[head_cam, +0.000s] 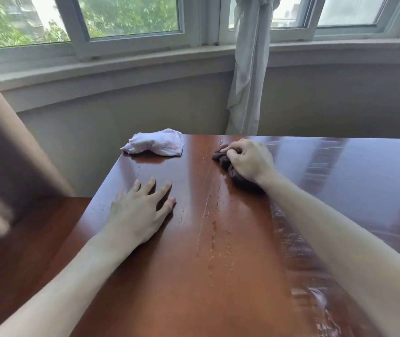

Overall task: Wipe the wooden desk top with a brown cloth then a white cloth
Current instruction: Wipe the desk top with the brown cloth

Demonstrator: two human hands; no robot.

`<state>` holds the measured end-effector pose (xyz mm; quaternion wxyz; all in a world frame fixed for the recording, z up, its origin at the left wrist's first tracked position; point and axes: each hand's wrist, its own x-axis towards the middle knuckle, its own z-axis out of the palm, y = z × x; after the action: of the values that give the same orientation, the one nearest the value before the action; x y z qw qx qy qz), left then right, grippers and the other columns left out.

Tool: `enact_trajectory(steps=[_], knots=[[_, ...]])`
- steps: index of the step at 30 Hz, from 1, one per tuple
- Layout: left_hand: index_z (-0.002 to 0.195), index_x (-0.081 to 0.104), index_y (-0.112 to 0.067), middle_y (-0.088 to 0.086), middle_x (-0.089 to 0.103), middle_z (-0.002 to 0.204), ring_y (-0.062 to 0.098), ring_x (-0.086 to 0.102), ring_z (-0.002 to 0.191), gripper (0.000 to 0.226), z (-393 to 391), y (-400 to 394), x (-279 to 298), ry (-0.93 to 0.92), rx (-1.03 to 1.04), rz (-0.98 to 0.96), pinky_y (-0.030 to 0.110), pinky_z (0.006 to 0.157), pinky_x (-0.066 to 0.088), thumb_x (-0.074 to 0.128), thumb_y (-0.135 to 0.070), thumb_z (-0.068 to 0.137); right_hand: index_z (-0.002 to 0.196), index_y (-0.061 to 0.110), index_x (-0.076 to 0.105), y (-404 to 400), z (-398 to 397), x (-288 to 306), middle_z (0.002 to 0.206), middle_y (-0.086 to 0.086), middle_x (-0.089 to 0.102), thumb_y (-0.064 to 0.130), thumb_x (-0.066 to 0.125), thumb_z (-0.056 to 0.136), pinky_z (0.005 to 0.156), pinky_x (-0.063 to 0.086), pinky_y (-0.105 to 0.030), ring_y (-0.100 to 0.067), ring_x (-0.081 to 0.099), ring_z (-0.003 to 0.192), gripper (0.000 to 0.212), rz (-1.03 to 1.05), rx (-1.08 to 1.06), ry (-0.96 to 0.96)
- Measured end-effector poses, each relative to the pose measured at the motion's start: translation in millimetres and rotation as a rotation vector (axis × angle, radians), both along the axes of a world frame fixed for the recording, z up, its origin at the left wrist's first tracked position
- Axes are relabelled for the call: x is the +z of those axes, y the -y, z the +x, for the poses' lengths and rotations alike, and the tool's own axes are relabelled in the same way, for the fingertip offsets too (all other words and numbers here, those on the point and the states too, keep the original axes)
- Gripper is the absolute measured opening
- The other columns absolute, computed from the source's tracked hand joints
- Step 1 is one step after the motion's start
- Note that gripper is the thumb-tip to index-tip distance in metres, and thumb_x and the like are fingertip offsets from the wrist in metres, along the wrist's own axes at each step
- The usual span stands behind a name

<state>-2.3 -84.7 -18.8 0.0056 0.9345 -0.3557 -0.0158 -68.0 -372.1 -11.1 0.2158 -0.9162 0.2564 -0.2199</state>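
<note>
1. Tabletop (169,276): glossy reddish-brown wood, streaked with pale wet droplets.
2. Cloth (156,145) at 11 o'clock: white with faint pink tint.
3. Cloth (236,176) at 1 o'clock: dark brown.
4. Curtain (250,69): pale grey.

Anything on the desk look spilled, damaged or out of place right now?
Yes: a trail of water droplets runs down the middle of the wooden desk top, left of the right hand pressing the brown cloth. The white cloth lies crumpled at the far corner, unused.
</note>
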Motion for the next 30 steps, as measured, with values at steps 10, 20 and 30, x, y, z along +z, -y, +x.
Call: enact_trajectory(steps=[10,20,30], knots=[[0.157,0.013,-0.047,-0.007,0.009,0.169,0.025,0.010,0.155,0.058,3.9,0.9,-3.5,-0.021,0.003,0.021,0.053,0.120,0.023,0.017,-0.064,0.101,0.100,0.039,0.078,32.8,42.5,1.8,0.109,0.002,0.073,0.036,0.049,0.088,0.084,0.054,-0.037,-0.031,0.065,0.106,0.031,0.028,-0.221,0.007],[0.147,0.039,-0.023,0.004,0.051,0.141,0.036,0.047,0.131,0.058,-26.8,13.3,33.2,0.094,0.032,0.223,0.045,0.093,0.045,0.025,-0.059,0.103,0.107,0.041,0.076,-127.7,-126.7,0.7,0.118,0.021,0.065,0.034,0.056,0.090,0.091,0.048,-0.032,-0.010,0.057,0.111,0.027,0.031,0.106,-0.011],[0.152,0.033,-0.034,0.004,0.038,0.155,0.028,0.039,0.141,0.089,-98.8,-46.7,30.7,-0.126,-0.209,0.034,0.050,0.111,0.039,0.012,-0.087,0.084,0.139,0.044,0.050,-178.9,-219.2,1.0,0.130,0.022,0.057,0.035,0.059,0.087,0.105,0.041,-0.026,-0.006,0.053,0.118,0.054,0.081,0.327,-0.052]])
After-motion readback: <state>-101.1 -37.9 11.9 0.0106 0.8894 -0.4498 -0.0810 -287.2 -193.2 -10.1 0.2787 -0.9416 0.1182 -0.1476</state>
